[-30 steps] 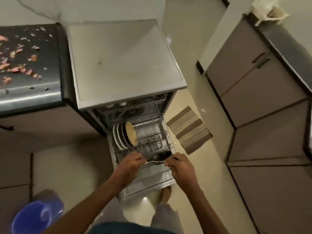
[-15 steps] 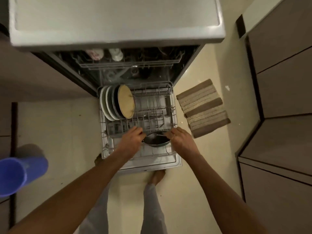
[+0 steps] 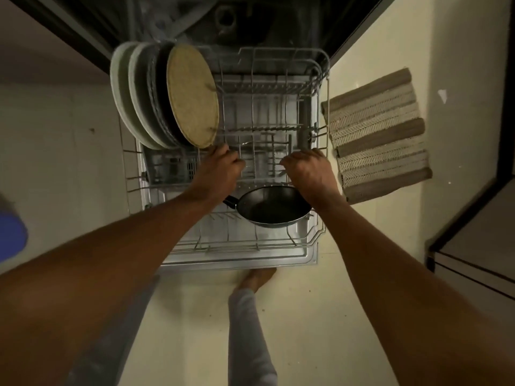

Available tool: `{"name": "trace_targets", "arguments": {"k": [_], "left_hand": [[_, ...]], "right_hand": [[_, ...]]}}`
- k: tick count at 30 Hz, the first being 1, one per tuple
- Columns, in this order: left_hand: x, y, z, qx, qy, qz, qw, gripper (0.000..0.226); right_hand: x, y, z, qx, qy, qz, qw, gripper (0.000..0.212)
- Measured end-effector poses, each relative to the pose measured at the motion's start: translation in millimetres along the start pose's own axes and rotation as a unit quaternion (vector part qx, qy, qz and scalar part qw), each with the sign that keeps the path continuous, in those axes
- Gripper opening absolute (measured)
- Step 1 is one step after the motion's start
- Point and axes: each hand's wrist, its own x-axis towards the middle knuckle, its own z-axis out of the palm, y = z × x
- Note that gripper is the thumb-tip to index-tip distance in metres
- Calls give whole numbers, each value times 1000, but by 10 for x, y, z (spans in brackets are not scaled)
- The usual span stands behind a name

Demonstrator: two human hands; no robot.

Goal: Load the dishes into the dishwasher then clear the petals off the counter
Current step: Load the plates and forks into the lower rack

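A person leans over the pulled-out lower rack (image 3: 320, 79) of an open dishwasher (image 3: 250, 18), both bare arms reaching down into the wire basket. The left hand (image 3: 217, 174) and the right hand (image 3: 309, 174) sit over the middle of the rack, fingers curled downward among the tines; motion blur and the backs of the hands hide the fingertips, so it cannot be told whether either is grasping a wire or anything else. A dark frying pan (image 3: 274, 207) lies in the near part of the rack, just below and between the wrists, its short black handle (image 3: 230, 202) pointing toward the left forearm and its right rim tucked under the right wrist. Along the rack's left side several plates (image 3: 139, 101) stand on edge in a row, the innermost a tan round one (image 3: 192, 93). A striped woven mat (image 3: 376, 135) lies on the pale floor (image 3: 334, 330) to the right of the rack, and a bare foot (image 3: 256, 278) shows at the rack's near edge.
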Motion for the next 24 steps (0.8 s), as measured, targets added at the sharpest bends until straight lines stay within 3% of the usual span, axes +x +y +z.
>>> {"name": "trace_targets", "arguments": {"k": [9,24], "left_hand": [[347,-257,525,59,11,-31,998,12],[529,-454,832,107,19,34,993,16]], "right_hand": [[444,105,476,26,-3,23,999,23],[709,218,1011,24,1,58,998,13]]}}
